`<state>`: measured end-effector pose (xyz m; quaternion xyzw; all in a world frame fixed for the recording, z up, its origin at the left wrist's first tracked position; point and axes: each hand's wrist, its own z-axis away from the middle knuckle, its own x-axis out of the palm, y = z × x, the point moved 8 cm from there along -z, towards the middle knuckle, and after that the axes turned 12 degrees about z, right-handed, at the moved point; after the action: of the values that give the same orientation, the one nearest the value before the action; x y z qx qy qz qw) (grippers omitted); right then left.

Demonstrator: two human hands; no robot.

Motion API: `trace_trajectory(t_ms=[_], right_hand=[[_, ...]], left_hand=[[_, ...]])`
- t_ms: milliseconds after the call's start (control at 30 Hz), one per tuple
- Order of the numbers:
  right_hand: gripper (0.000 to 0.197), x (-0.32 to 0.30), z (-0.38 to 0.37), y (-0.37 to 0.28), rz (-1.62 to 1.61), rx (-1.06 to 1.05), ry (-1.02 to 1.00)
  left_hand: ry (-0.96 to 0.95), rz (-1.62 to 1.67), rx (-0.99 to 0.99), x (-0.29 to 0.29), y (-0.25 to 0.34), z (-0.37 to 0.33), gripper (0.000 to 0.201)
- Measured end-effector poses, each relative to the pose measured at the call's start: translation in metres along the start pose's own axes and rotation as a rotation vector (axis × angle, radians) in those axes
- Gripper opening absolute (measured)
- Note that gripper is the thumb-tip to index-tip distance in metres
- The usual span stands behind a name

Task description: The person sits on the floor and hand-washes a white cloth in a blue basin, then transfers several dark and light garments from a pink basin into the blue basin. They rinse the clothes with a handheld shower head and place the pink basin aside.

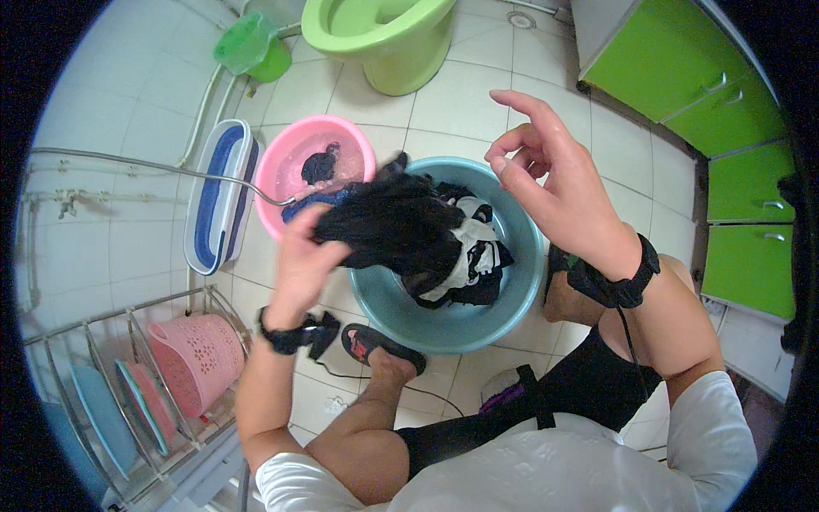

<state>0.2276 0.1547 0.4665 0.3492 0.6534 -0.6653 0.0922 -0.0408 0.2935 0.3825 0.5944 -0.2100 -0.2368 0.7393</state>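
My left hand (303,264) is at the near left end of a black garment (388,224), its fingers and thumb around the cloth edge, slightly blurred. The garment stretches from beside the pink basin (365,145) into the large blue basin (375,322). Inside the blue basin lie a white-and-black printed cloth (471,247) and other dark clothes. Above the blue basin's right rim, my right hand (550,171) is raised and holds nothing; its index finger is stretched, the others bent. Water, a small dark cloth (319,167) and a blue cloth (299,207) are in the pink basin.
A metal hose (153,166) runs to the pink basin. Beside it a blue-and-white folding tub (223,200) leans by the wall. A rack (200,427) with a pink basket (200,358) stands near left. Farther off are a green toilet (401,64), a bin (271,61) and green cabinets (682,60).
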Motion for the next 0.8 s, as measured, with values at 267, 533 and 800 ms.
trace_trajectory(t_ms=[267,533,800], right_hand=[[0.055,0.014,-0.004,-0.001,0.012,-0.014,0.000],[0.058,0.033,-0.014,0.010,-0.050,0.064,-0.077],[0.059,0.036,-0.035,0.030,0.011,0.156,-0.073]], left_hand=[[-0.224,-0.386,-0.123,0.025,-0.163,-0.030,0.068],[0.019,-0.561,-0.164,-0.173,-0.229,-0.159,0.073],[-0.044,-0.841,-0.577,-0.208,-0.300,-0.169,0.126]])
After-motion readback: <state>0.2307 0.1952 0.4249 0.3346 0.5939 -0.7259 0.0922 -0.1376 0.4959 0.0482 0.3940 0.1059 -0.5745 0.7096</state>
